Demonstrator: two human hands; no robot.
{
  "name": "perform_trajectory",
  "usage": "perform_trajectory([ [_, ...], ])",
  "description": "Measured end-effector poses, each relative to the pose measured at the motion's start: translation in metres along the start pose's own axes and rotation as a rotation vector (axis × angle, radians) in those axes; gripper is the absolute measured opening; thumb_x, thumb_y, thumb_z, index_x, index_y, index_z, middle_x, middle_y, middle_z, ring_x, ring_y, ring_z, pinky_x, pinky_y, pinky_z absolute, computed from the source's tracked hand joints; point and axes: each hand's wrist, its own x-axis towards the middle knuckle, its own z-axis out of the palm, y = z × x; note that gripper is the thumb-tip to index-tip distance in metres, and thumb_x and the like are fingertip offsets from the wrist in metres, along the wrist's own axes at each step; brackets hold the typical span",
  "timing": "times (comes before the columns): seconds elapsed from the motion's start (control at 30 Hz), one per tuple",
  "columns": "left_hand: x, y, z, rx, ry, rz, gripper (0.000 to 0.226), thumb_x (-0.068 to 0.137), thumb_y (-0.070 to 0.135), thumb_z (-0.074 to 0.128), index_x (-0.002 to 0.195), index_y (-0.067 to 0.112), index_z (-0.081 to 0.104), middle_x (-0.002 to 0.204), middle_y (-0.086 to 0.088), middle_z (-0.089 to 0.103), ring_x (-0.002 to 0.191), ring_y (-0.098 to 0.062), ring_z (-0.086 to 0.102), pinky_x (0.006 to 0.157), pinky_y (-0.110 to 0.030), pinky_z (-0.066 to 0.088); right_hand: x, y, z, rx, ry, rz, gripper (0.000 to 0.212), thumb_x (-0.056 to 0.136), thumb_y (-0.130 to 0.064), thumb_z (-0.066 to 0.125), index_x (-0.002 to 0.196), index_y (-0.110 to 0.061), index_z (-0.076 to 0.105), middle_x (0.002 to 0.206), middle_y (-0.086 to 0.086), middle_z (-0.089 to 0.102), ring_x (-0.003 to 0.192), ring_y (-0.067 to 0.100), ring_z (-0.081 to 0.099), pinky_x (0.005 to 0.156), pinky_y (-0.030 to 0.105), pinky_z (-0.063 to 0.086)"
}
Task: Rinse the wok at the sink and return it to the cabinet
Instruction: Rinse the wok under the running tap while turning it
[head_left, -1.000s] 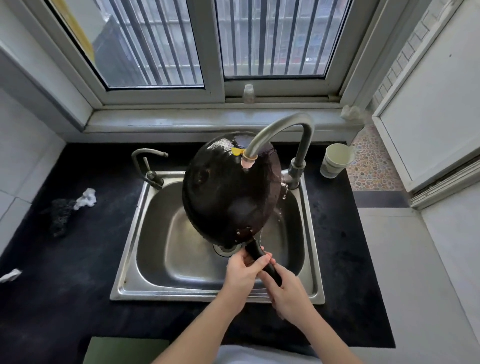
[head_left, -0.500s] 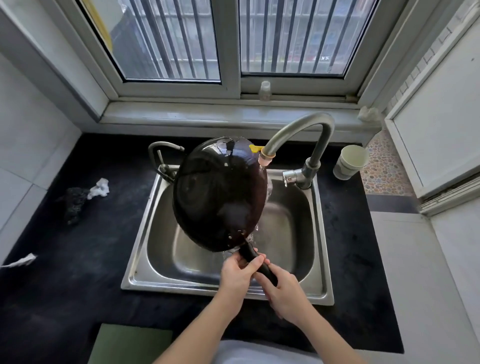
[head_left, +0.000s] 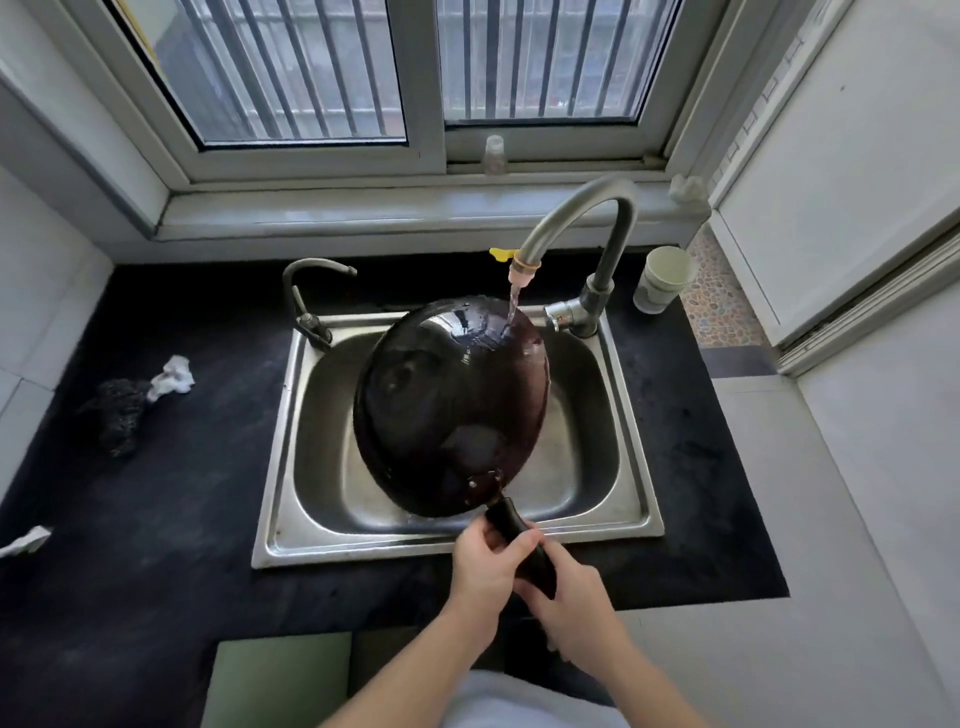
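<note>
wok (head_left: 447, 410) hangs over the sink (head_left: 280, 493), tilted steeply, far rim up under the faucet (head_left: 587, 208), handle (head_left: 511, 525) pointing down at my hands. both hands grip that handle. left hand (head_left: 483, 566) is higher, fingers curled round the black grip nr the riveted bracket. right hand (head_left: 576, 597) is just below, clamped on the handle's end. thin water stream (head_left: 511, 306) hits the wok's upper right edge. wok is dark, glossy, wet, round; can't tell if i'm seeing inside or underside. sink is brushed steel, rectangular w/ rounded corners, set in a matte black counter (head_left: 156, 519). faucet is a grey curved gooseneck w/ pinkish tip. pale cup (head_left: 662, 280) sits right of it. dark wiry scrubber (head_left: 117, 410) & crumpled tissue (head_left: 174, 374) lie left of the sink.
</note>
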Motion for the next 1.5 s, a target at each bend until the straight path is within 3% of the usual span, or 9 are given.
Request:
perform_trajectory([
  [0.07,-0.003,-0.002,-0.004,0.027,0.005,0.013,0.015,0.083,0.001,0.073,0.098,0.005,0.069,0.091,-0.006,0.077,0.083,-0.009,0.073,0.067,-0.017,0.056,-0.006,-0.003,0.008,-0.034,0.035,0.032,0.046,0.093,-0.024,0.065,0.137,-0.027,0.05,0.089,-0.005,0.071,0.059,0.01,0.067,0.048,0.021,0.053],
  [0.23,-0.01,-0.009,-0.012,0.106,0.043,0.056,0.018,0.084,0.009,0.074,0.1,0.015,0.069,0.092,0.003,0.077,0.084,-0.001,0.071,0.073,-0.017,0.056,-0.024,-0.018,0.032,-0.314,0.159,0.049,0.028,0.098,-0.038,0.052,0.124,-0.028,0.052,0.105,-0.007,0.071,0.094,0.014,0.069,0.074,0.029,0.054],
  [0.4,-0.011,-0.008,-0.017,0.107,0.05,0.071,0.022,0.083,0.013,0.076,0.103,0.017,0.068,0.096,0.004,0.076,0.093,-0.007,0.071,0.079,-0.021,0.057,-0.023,-0.023,0.045,-0.297,0.213,0.103,0.017,0.099,-0.041,0.049,0.107,-0.027,0.054,0.093,-0.008,0.071,0.078,0.009,0.066,0.07,0.03,0.057],
  [0.6,-0.012,-0.009,-0.025,0.178,-0.015,0.082,0.033,0.082,0.021,0.078,0.108,0.03,0.059,0.103,0.013,0.066,0.097,-0.001,0.062,0.074,-0.015,0.049,-0.025,-0.01,0.052,-0.072,0.186,0.115,0.021,0.097,-0.033,0.057,0.115,-0.023,0.063,0.096,-0.008,0.073,0.086,0.009,0.068,0.078,0.029,0.059],
  [0.67,-0.01,-0.008,-0.025,0.162,-0.036,0.07,0.034,0.08,0.021,0.079,0.109,0.025,0.062,0.102,0.01,0.069,0.097,-0.003,0.063,0.072,-0.015,0.049,-0.028,-0.01,0.05,0.007,0.181,0.094,0.019,0.097,-0.029,0.06,0.114,-0.021,0.065,0.093,-0.01,0.072,0.085,0.007,0.068,0.074,0.022,0.056],
  [0.8,-0.008,-0.012,-0.024,0.086,-0.133,0.026,0.021,0.082,0.014,0.076,0.102,0.017,0.071,0.097,-0.005,0.077,0.099,-0.022,0.071,0.091,-0.036,0.057,-0.031,-0.007,0.05,0.105,0.193,0.072,0.008,0.096,-0.024,0.062,0.103,-0.028,0.064,0.084,-0.013,0.071,0.08,0.001,0.068,0.066,0.015,0.054],
  [0.9,-0.007,-0.014,-0.019,0.075,-0.186,0.027,0.014,0.087,0.01,0.071,0.099,0.015,0.073,0.096,-0.01,0.077,0.096,-0.027,0.072,0.087,-0.034,0.058,-0.03,-0.001,0.049,0.147,0.202,0.111,0.005,0.096,-0.025,0.062,0.097,-0.03,0.064,0.082,-0.012,0.072,0.078,0.001,0.068,0.067,0.016,0.055],
  [1.1,-0.003,-0.014,-0.005,0.171,-0.219,0.054,0.013,0.089,0.012,0.069,0.102,0.012,0.072,0.094,-0.007,0.076,0.091,-0.017,0.072,0.079,-0.024,0.056,-0.023,0.014,0.043,0.195,0.192,0.162,0.008,0.096,-0.027,0.062,0.094,-0.024,0.069,0.081,-0.004,0.074,0.077,0.01,0.069,0.074,0.034,0.06],
  [1.5,0.009,-0.012,0.019,0.258,-0.218,0.065,0.015,0.086,0.015,0.072,0.102,0.015,0.071,0.094,-0.002,0.077,0.09,-0.009,0.073,0.073,-0.019,0.056,-0.012,0.027,0.019,0.249,0.157,0.169,0.011,0.097,-0.029,0.061,0.091,-0.023,0.068,0.078,-0.001,0.073,0.071,0.012,0.068,0.064,0.024,0.054],
])
